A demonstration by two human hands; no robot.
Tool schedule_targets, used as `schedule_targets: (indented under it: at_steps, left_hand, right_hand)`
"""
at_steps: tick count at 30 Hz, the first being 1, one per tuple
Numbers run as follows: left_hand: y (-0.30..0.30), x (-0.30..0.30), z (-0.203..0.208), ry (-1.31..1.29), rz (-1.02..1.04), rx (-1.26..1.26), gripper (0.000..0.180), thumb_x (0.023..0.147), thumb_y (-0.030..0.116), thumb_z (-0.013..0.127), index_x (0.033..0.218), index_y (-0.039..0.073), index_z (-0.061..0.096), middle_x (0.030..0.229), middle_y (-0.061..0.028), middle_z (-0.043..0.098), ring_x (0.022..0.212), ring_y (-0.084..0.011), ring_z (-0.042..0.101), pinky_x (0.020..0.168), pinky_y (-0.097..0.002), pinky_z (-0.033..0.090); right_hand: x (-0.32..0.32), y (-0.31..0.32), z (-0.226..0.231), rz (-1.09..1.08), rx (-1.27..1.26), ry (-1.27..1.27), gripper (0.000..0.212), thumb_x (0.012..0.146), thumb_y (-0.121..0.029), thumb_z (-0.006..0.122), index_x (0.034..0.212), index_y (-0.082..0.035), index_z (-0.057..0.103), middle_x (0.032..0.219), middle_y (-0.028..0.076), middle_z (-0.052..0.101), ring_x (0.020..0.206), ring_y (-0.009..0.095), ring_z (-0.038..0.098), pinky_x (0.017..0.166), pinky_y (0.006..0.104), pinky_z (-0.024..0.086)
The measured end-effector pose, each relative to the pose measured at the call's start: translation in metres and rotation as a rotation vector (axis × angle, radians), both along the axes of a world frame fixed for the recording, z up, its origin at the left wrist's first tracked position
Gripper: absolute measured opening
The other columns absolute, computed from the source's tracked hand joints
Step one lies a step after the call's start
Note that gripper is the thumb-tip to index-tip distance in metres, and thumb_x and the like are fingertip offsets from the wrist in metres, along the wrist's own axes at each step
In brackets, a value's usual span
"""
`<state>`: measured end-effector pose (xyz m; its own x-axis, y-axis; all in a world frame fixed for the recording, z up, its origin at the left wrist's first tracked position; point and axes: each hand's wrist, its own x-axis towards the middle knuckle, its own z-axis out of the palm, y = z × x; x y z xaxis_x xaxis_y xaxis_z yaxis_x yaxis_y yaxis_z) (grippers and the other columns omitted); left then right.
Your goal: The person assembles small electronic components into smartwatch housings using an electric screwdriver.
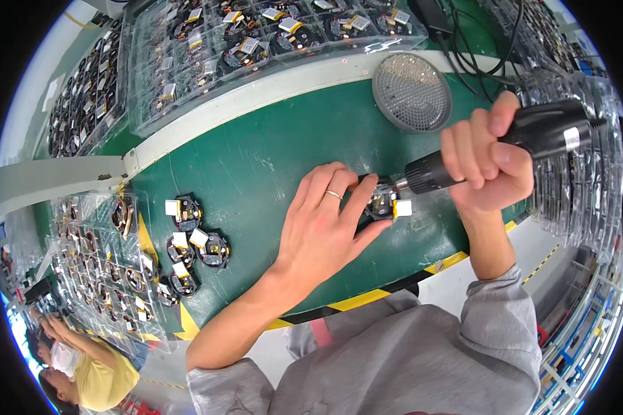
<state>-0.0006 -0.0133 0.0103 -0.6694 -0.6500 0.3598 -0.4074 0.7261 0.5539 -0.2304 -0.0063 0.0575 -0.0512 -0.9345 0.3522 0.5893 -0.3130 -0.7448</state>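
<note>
My right hand (488,155) is wrapped round a black electric screwdriver (429,171), held slanting down to the left. Its metal tip meets the upper right part of a small round electronic assembly (379,200), black with a white battery pouch (402,208) at its right side. My left hand (325,221), with a ring on one finger, steadies that assembly on the green mat (270,145), thumb below it and fingers above. The fingers hide its left edge. Several similar round assemblies (213,247) with white pouches lie in a cluster to the left.
A round screw dish (412,93) full of small screws stands beyond the screwdriver. Clear trays of assemblies (256,48) fill the back, and another tray (104,263) lies at left. Stacked clear trays (574,166) rise at right; black cables (477,62) run behind. Another person (97,370) is at lower left.
</note>
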Motion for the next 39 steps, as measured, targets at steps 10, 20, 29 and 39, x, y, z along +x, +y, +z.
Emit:
schedule_targets:
  at_steps: [10, 20, 29, 39]
  left_hand:
    - [-0.002, 0.003, 0.004, -0.016, -0.047, 0.113, 0.061, 0.073, 0.031, 0.089, 0.122, 0.007, 0.062, 0.121, -0.0118, 0.053, 0.12, -0.0336, 0.052, 0.098, -0.0467, 0.046]
    - [-0.008, 0.006, 0.005, 0.178, 0.004, 0.245, 0.034, 0.085, 0.012, 0.078, 0.115, 0.006, 0.063, 0.116, -0.0112, 0.061, 0.111, -0.0339, 0.057, 0.096, -0.044, 0.046]
    - [-0.011, 0.01, 0.002, 0.309, 0.07, 0.381, 0.016, 0.088, 0.002, 0.073, 0.103, 0.003, 0.069, 0.102, -0.01, 0.067, 0.098, -0.0293, 0.064, 0.087, -0.0382, 0.051]
    - [-0.014, 0.013, 0.0, 0.357, 0.069, 0.454, 0.019, 0.081, 0.003, 0.08, 0.098, 0.007, 0.073, 0.096, -0.0065, 0.069, 0.093, -0.0246, 0.067, 0.085, -0.0356, 0.052]
  right_hand:
    - [-0.015, -0.051, 0.017, -0.499, -0.169, 0.084, 0.014, 0.083, -0.005, 0.051, 0.096, -0.005, 0.056, 0.06, -0.001, 0.037, 0.046, 0.011, 0.032, 0.053, 0.0321, 0.034]
    - [-0.014, -0.048, 0.009, -0.495, -0.063, 0.157, 0.014, 0.081, -0.005, 0.051, 0.095, -0.006, 0.051, 0.058, 0.0, 0.036, 0.043, 0.012, 0.031, 0.048, 0.0322, 0.034]
    - [-0.01, -0.034, 0.023, -0.425, -0.097, 0.019, 0.011, 0.081, -0.006, 0.052, 0.092, -0.006, 0.051, 0.058, -0.004, 0.038, 0.042, 0.008, 0.03, 0.047, 0.0285, 0.032]
    - [0.024, -0.006, 0.024, -0.07, -0.064, -0.031, 0.018, 0.084, -0.006, 0.053, 0.1, -0.007, 0.044, 0.059, -0.001, 0.041, 0.043, 0.011, 0.036, 0.047, 0.0307, 0.037]
